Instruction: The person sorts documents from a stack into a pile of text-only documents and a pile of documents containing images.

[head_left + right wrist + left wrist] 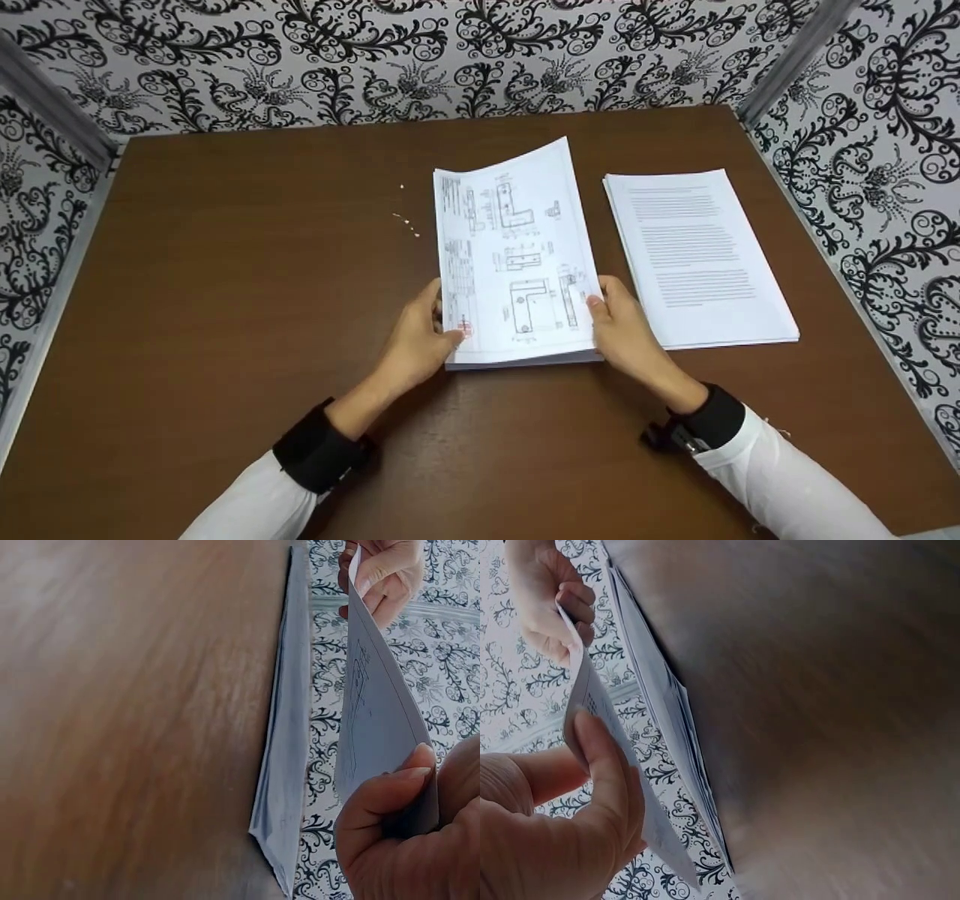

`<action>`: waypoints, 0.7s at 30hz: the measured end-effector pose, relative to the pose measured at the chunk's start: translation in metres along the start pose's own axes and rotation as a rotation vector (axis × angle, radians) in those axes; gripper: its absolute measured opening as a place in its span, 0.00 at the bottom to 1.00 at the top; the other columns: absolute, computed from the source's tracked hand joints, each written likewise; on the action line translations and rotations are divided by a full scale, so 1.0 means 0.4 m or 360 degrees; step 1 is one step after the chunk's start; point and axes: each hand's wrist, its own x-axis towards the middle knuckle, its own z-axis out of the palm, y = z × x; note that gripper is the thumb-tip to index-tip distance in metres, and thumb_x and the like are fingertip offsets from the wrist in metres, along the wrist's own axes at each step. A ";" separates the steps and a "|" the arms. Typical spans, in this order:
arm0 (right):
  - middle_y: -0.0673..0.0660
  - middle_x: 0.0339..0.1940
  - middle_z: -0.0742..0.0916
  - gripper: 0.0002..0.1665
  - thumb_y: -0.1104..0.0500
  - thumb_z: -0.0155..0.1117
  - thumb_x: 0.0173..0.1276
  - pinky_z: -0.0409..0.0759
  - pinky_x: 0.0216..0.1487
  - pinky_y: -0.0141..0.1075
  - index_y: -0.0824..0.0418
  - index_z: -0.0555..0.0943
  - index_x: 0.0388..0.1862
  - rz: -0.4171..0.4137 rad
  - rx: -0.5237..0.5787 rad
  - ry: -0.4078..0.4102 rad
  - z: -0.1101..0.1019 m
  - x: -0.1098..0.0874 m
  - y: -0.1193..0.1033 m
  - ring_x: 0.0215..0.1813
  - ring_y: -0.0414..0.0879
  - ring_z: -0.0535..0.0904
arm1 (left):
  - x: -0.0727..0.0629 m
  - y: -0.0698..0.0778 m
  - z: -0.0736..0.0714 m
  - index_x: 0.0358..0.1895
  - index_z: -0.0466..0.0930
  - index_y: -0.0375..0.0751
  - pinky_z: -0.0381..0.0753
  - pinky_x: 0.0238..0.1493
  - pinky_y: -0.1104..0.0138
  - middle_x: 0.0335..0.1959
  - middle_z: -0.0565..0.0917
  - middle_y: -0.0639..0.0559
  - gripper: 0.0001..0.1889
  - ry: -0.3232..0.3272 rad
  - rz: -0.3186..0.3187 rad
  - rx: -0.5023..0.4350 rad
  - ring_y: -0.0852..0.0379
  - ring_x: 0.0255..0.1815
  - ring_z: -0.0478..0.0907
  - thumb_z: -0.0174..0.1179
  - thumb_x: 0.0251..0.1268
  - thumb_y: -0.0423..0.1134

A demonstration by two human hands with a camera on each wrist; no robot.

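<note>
A white sheet with technical drawings (487, 285) and a small red mark near its lower left corner is held up in both hands. My left hand (416, 341) pinches its left edge near the bottom, thumb on the printed face. On the opposite edge my right hand (626, 326) grips it the same way, thumb on top. The wrist views show the sheet bowed between the hands and raised above a paper stack (285, 727) lying on the table. From the head view the sheet hides most of that stack, leaving its front edge visible.
To the right lies a second paper stack (697, 247) topped with a page of typed text. Several tiny pale scraps (406, 221) are scattered left of the sheet. Patterned panels (412, 67) border the brown table (225, 300) at the back and sides.
</note>
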 end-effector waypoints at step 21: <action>0.69 0.42 0.87 0.27 0.64 0.48 0.85 0.80 0.20 0.36 0.76 0.62 0.75 0.0102 0.0010 -0.0165 -0.010 0.011 0.027 0.21 0.47 0.81 | -0.006 -0.013 0.003 0.77 0.63 0.24 0.81 0.29 0.64 0.61 0.78 0.28 0.38 -0.0088 -0.0136 0.0258 0.52 0.33 0.79 0.57 0.58 0.12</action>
